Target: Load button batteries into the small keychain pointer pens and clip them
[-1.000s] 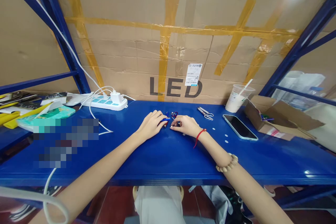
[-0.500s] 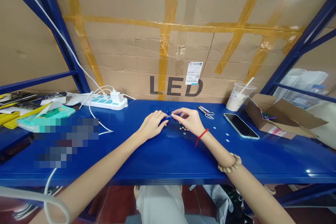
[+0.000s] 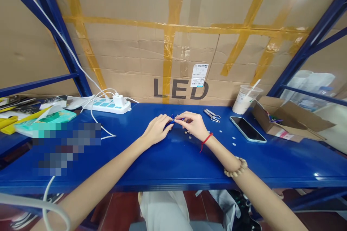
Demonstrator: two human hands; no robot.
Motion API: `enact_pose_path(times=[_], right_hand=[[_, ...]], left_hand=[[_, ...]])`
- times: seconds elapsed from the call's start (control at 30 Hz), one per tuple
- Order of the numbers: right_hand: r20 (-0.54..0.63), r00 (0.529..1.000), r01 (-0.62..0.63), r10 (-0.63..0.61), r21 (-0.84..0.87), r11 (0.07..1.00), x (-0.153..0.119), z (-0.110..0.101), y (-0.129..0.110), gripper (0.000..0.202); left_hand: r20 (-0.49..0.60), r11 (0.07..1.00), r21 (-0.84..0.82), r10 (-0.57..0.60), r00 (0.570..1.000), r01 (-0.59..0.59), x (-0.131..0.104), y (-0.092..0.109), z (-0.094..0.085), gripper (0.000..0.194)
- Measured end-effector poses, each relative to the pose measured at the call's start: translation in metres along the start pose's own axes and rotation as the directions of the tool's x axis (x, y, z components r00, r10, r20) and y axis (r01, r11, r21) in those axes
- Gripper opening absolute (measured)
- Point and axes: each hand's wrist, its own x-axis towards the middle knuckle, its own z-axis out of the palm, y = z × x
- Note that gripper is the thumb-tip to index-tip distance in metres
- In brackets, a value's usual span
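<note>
My left hand (image 3: pixel 156 129) rests low over the blue table, its thumb and fingers closed on a small blue piece (image 3: pixel 170 122) whose exact kind I cannot make out. Opposite it, my right hand (image 3: pixel 193 124) pinches at the end of that piece. What sits between the right fingertips is too small and covered to name. Several small round discs (image 3: pixel 190 137) lie beneath and beside the right hand, and pale discs (image 3: pixel 234 144) are scattered farther right. Behind the right hand lies a small metal tool with a looped wire end (image 3: pixel 212 115).
On the right are a phone (image 3: pixel 247 129), a plastic cup with a straw (image 3: pixel 242 101) and an opened cardboard box (image 3: pixel 288 119). A white power strip (image 3: pixel 108 106) with cables stands back left, near a green packet (image 3: pixel 51 118). A large cardboard sheet (image 3: pixel 130 57) forms the back.
My right fingertips have moved slightly left, closer against the blue piece. The left hand keeps its grip. The whole view has shifted a little.
</note>
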Motion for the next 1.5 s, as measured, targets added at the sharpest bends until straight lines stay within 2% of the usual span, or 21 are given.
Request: enact_pose_path(times=[0.6,0.83,1.03,1.27,1.5], right_hand=[[-0.018,0.999,-0.034,0.035,0.091,0.995,-0.001,0.001,-0.005,0.025],[0.021,0.998,0.054,-0.053,-0.046,0.997,-0.002,-0.001,-0.005,0.025],[0.043,0.993,0.114,-0.109,-0.131,0.985,-0.003,-0.003,-0.002,0.019],[0.034,0.995,0.094,-0.090,-0.128,0.987,-0.004,-0.003,-0.002,0.021],[-0.033,0.999,0.029,-0.038,-0.232,0.972,-0.003,-0.009,-0.001,0.029]], left_hand=[[-0.031,0.997,0.009,-0.080,0.996,0.080,-0.001,0.003,0.002,0.024],[-0.061,0.996,0.017,-0.091,0.994,0.093,-0.001,0.005,0.004,0.024],[-0.018,0.996,0.019,-0.085,0.996,0.085,-0.001,0.007,0.004,0.023],[-0.027,0.997,0.013,-0.073,0.997,0.074,0.000,0.009,0.005,0.023],[-0.078,0.999,0.051,-0.004,0.997,0.008,0.002,0.000,0.002,0.029]])
